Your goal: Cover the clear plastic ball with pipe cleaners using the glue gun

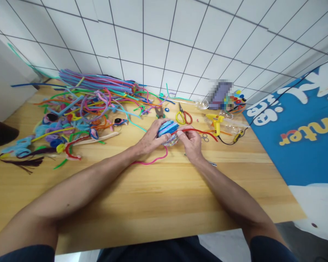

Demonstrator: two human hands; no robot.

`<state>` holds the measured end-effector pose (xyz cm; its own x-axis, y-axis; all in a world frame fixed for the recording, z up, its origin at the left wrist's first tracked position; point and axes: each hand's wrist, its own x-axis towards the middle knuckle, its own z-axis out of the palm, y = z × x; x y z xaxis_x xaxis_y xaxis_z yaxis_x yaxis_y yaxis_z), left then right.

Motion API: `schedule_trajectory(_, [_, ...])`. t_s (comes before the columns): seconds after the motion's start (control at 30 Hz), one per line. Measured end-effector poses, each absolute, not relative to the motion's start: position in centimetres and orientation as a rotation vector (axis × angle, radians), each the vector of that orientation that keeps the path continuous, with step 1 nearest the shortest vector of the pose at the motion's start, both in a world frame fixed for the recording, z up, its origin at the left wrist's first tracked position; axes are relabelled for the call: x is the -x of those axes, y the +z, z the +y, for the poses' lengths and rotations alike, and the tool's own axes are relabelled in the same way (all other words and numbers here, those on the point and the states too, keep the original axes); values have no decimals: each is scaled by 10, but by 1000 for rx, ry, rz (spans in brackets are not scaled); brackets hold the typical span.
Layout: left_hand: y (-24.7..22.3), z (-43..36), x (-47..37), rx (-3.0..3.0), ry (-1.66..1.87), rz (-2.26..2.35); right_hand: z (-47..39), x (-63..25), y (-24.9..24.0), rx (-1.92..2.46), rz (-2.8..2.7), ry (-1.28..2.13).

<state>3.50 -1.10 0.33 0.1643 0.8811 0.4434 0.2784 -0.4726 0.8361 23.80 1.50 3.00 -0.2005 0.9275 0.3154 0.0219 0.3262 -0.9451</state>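
My left hand (152, 137) is closed around a rounded ball (168, 128) wrapped in blue, pink and lilac pipe cleaners. Its lower side looks clear and shiny. Pinched in the fingers of my right hand (190, 142) is a red pipe cleaner (205, 132), whose free end curves off to the right; its other end meets the ball. A pink pipe cleaner (155, 159) trails over the table below my left hand. Just beyond the ball lie pliers (160, 113) and scissors with yellow and red handles (184, 115).
A tangled heap of pipe cleaners (79, 109) covers the table's left side, with a bundle (95, 83) along the tiled wall. On the right are a yellow glue gun (216, 123) with a cord, clear plastic pieces (201, 103) and small scissors (205, 137).
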Motion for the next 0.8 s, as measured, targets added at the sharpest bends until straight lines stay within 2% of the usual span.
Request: schedule_trajectory(0.8, [5,-6,-32,-1927,1305,1075,25,-246,39,906,-1640,1231])
